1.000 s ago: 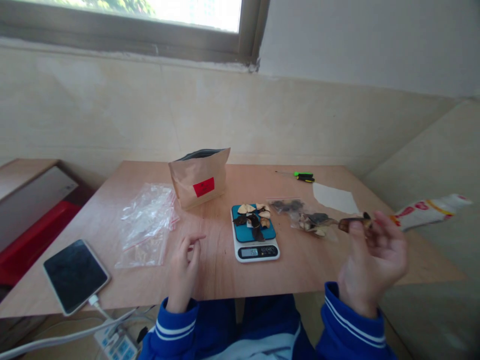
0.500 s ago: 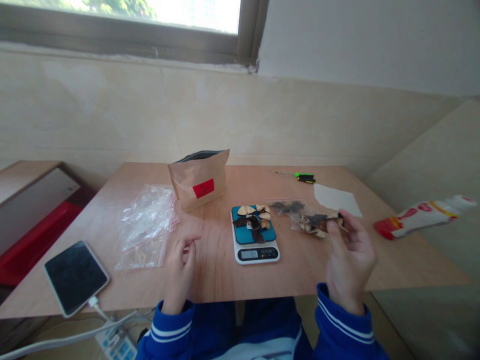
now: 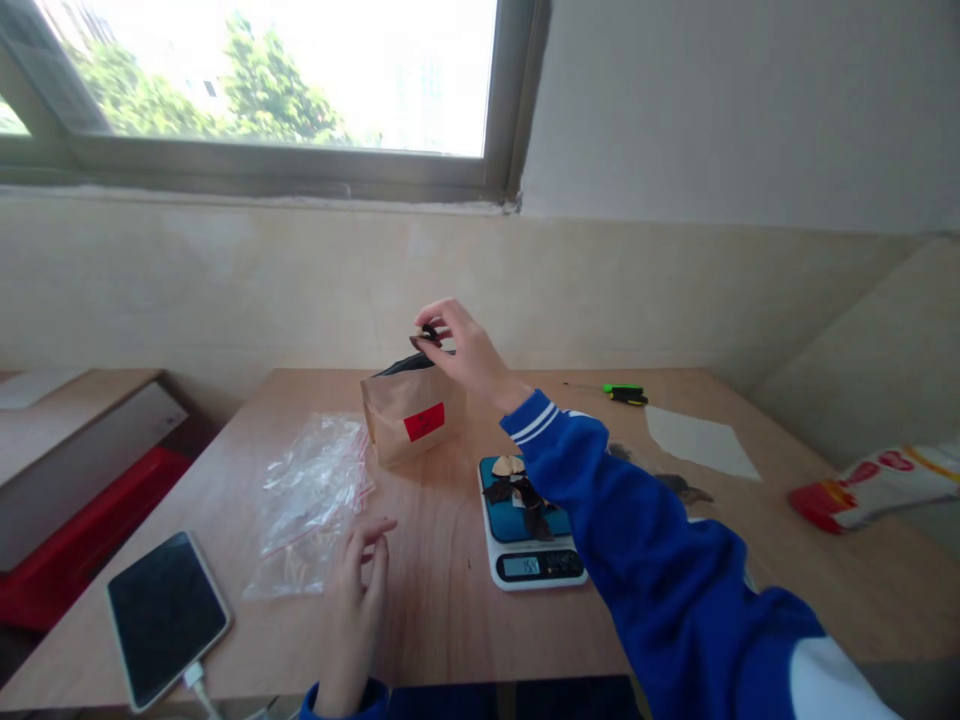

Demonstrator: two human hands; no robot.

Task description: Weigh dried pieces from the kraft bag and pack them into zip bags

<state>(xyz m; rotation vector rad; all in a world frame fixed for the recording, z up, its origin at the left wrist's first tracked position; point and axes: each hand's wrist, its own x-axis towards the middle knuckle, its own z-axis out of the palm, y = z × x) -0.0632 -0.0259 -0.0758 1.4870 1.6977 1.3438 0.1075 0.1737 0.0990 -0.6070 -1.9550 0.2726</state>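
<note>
My right hand (image 3: 465, 350) is raised over the mouth of a brown paper pouch (image 3: 397, 410) with a red label. Pinched between its fingers are small dark and pale dried slices (image 3: 427, 336). My left hand (image 3: 361, 575) rests at the table's front, empty, its fingers loosely bent and apart. Between the arms stands a white kitchen scale (image 3: 501, 545) with a blue top, its display apparently reading about 154. Pale and dark dried slices (image 3: 508, 466) lie on it, partly covered by my right sleeve.
Clear zip bags (image 3: 315, 490) lie left of the pouch, near a tablet (image 3: 169, 615) with a plugged-in cable. Two screwdrivers (image 3: 624, 393), a sheet of white paper (image 3: 701, 440) and a bottle (image 3: 877, 485) are on the right. My sleeve partly hides bagged dried pieces (image 3: 686, 489).
My right hand has moved from the bagged pieces on the right, across the scale, to above the pouch, carrying dried slices. My left hand stays near the front edge. The view has tilted up.
</note>
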